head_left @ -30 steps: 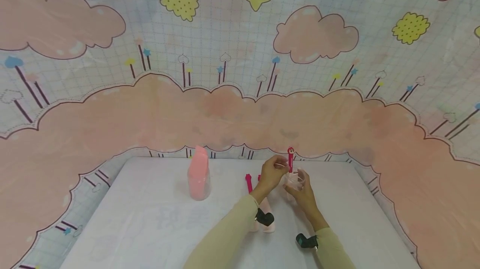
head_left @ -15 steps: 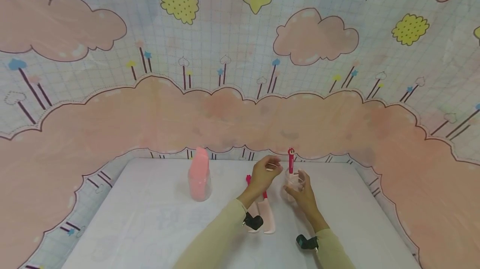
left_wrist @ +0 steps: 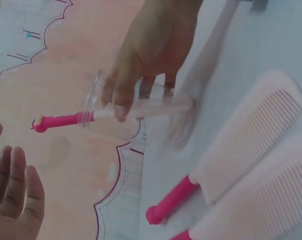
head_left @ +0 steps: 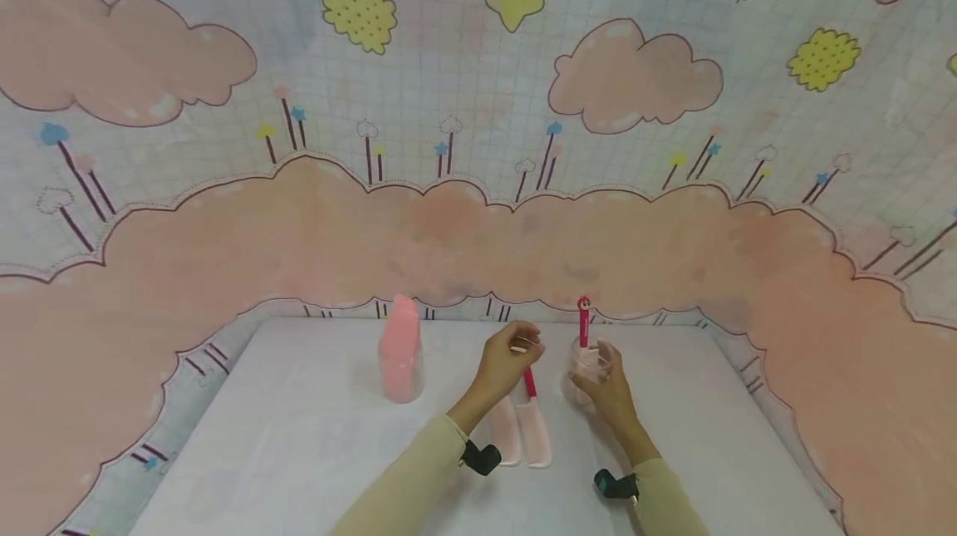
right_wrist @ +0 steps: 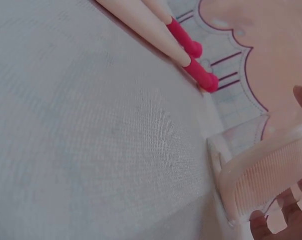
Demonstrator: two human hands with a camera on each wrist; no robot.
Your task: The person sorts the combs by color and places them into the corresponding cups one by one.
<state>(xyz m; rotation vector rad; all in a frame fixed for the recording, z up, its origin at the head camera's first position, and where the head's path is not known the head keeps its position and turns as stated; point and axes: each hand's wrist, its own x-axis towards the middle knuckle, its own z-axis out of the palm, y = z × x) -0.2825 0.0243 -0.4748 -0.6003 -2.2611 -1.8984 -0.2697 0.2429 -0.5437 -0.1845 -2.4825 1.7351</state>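
My right hand (head_left: 609, 390) grips a clear plastic jar (head_left: 588, 361) from its right side, fingers and thumb round the wall. Upright inside it stands a pale pink comb (right_wrist: 271, 175), teeth end down, its hot-pink handle (left_wrist: 65, 120) with a small figure on top rising above the rim. To the left of the jar and apart from it, my left hand (head_left: 507, 361) hovers with loose fingers and holds nothing. Two more combs lie side by side on the table below it, a left comb (head_left: 504, 432) and a right comb (head_left: 535, 436); in the head view the hand hides part of their handles.
On the left of the white table (head_left: 299, 436) stands another clear container (head_left: 414, 382) with a salmon-pink object (head_left: 399, 353) sticking out of it. A patterned cloth backdrop (head_left: 463, 245) rises behind the table's far edge.
My left hand has drawn away from the comb in the jar, moving left and slightly toward me. The comb stays upright in the jar, and the right hand keeps its hold.
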